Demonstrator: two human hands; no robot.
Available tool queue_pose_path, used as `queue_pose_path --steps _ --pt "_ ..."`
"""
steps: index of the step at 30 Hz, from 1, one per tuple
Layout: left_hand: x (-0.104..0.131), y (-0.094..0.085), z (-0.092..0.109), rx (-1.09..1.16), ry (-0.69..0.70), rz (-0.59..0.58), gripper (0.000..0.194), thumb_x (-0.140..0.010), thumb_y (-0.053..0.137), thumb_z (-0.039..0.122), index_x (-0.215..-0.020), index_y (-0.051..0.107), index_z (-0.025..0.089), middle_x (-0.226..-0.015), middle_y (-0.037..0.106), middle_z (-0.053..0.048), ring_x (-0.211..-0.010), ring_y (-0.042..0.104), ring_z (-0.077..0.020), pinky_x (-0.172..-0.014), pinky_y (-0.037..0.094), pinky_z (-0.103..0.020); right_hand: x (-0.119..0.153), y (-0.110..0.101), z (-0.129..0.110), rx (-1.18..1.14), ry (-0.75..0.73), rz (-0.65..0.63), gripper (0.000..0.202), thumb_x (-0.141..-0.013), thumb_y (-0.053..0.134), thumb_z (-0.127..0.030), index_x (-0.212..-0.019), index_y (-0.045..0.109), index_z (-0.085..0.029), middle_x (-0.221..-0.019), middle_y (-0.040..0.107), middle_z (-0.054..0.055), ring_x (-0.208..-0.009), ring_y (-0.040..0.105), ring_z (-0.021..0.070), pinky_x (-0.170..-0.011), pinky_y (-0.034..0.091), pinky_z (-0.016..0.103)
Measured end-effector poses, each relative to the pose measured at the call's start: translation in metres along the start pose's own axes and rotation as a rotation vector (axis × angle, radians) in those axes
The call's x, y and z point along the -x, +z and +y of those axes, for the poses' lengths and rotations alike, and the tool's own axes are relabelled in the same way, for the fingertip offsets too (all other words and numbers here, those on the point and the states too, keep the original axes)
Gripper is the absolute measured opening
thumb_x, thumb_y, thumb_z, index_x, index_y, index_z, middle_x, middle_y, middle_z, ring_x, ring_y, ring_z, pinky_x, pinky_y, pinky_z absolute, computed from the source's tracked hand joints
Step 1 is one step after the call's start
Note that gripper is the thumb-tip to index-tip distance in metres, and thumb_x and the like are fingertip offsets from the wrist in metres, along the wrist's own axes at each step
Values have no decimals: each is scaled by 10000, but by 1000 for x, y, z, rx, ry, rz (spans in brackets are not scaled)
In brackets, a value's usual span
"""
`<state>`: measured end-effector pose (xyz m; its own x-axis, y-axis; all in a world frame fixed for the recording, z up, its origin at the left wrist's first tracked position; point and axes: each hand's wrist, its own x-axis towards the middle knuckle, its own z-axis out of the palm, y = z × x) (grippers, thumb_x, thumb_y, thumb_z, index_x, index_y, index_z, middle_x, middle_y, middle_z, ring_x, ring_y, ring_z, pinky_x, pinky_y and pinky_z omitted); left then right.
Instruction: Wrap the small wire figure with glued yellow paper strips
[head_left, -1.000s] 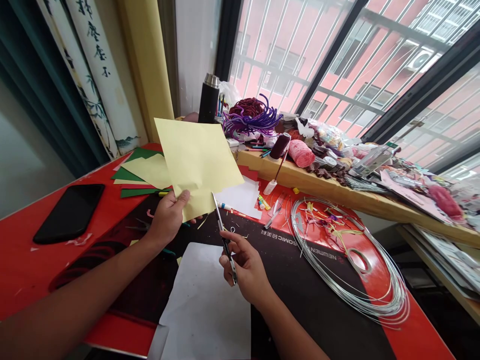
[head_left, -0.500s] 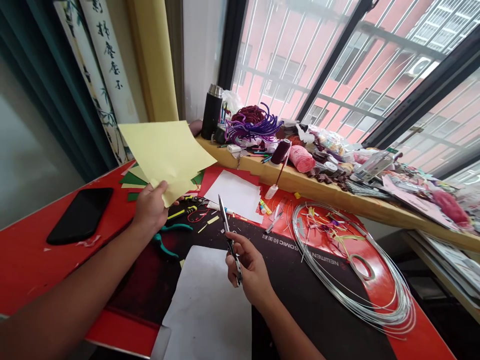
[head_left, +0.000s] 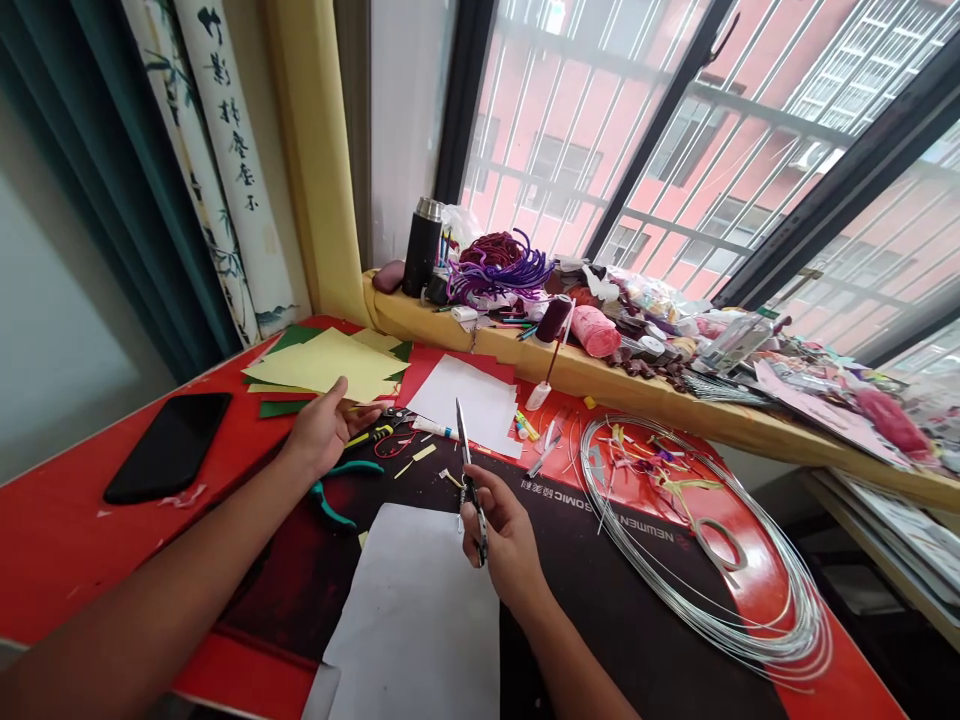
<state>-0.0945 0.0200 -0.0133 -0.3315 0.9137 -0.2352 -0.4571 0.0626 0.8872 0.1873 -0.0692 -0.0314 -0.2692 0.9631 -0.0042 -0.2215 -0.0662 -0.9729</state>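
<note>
My left hand [head_left: 324, 428] is off the paper with fingers apart, just in front of a yellow sheet [head_left: 322, 360] that lies on a stack of yellow and green sheets. Nothing shows in that hand. In my right hand [head_left: 501, 520] is a pair of scissors [head_left: 463, 440], blades pointing up and away and close together. Below it lies a large white sheet [head_left: 420, 610] on the black desk mat [head_left: 600, 590]. Pliers with teal handles [head_left: 337, 495] rest beside my left wrist, and a yellow-black handled tool [head_left: 369, 437] is by the fingers.
A big coil of silvery wire [head_left: 780, 610] covers the right side. A black phone [head_left: 169, 445] lies at the left. White paper [head_left: 465, 400], glue tubes and scraps sit at the back. The crowded window ledge [head_left: 480, 345] holds a thermos [head_left: 422, 250], pipe cleaners and yarn.
The yellow sheet was raised in my left hand; now it lies on the paper stack, let go. My left hand has opened. The scissors have barely moved.
</note>
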Motion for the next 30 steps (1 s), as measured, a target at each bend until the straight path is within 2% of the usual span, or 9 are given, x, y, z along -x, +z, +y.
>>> queue_pose_path --steps 2,4,7,9,12,17,19,22,30 --pt "4 2 -4 -58 -47 -119 263 -997 640 380 -1059 693 131 -973 801 -153 -748 774 -214 -590 634 -274 -1 -1 -1 -3 1 19 620 -828 863 -577 -1320 672 -251 -740 426 -88 -429 403 43 -410 320 219" --pt "9 5 -10 -223 -32 -246 279 -929 725 388 -1031 723 127 -923 798 -134 -628 719 -175 -510 579 -246 -1 -1 -3 -1 2 41 618 -828 862 -576 -1320 674 -252 -744 413 -90 -431 413 45 -415 327 223" --pt "17 7 -21 -554 119 -381 328 -852 767 442 -1038 740 173 -813 766 -60 -535 627 -156 -444 480 -246 -3 -2 -4 1 0 71 614 -825 860 -579 -1311 679 -250 -739 388 -96 -427 414 45 -416 324 224" --pt "21 9 -26 -753 261 -398 337 -862 716 475 -1060 746 203 -835 771 -43 -604 650 -184 -516 501 -277 -4 -2 -3 1 -2 85 611 -823 862 -576 -1305 680 -246 -736 387 -98 -427 407 42 -415 319 221" --pt "23 15 -31 -1071 450 -418 288 -903 622 439 -1048 763 233 -978 797 -47 -824 715 -239 -735 553 -335 -5 -4 -2 2 -12 90 616 -827 857 -576 -1306 673 -236 -738 413 -97 -428 413 41 -417 320 220" --pt "21 37 -34 -1532 613 -646 310 -944 534 263 -1175 740 252 -1212 744 -74 -1064 712 -274 -897 528 -364 -7 -7 -2 -8 -32 95 623 -830 852 -577 -1312 673 -225 -736 392 -98 -433 418 47 -408 331 220" --pt "18 47 -34 -1612 598 -685 330 -918 560 220 -1201 726 255 -1259 720 -84 -1111 702 -291 -907 526 -372 -7 -7 -3 -17 -32 100 617 -826 856 -572 -1305 678 -225 -734 383 -98 -443 405 48 -406 340 219" --pt "9 55 -37 -1645 577 -676 323 -881 593 205 -1174 728 234 -1241 701 -114 -1064 702 -321 -880 524 -399 -8 -7 -4 -39 -34 102 605 -823 859 -552 -1298 676 -225 -724 385 -100 -451 382 49 -399 340 216" --pt "-22 54 -41 -1616 507 -720 162 -813 671 278 -960 734 256 -1088 703 -67 -941 695 -270 -795 499 -338 -10 -11 -1 -47 -34 113 576 -831 852 -471 -1315 672 -217 -733 383 -99 -464 401 52 -400 372 214"
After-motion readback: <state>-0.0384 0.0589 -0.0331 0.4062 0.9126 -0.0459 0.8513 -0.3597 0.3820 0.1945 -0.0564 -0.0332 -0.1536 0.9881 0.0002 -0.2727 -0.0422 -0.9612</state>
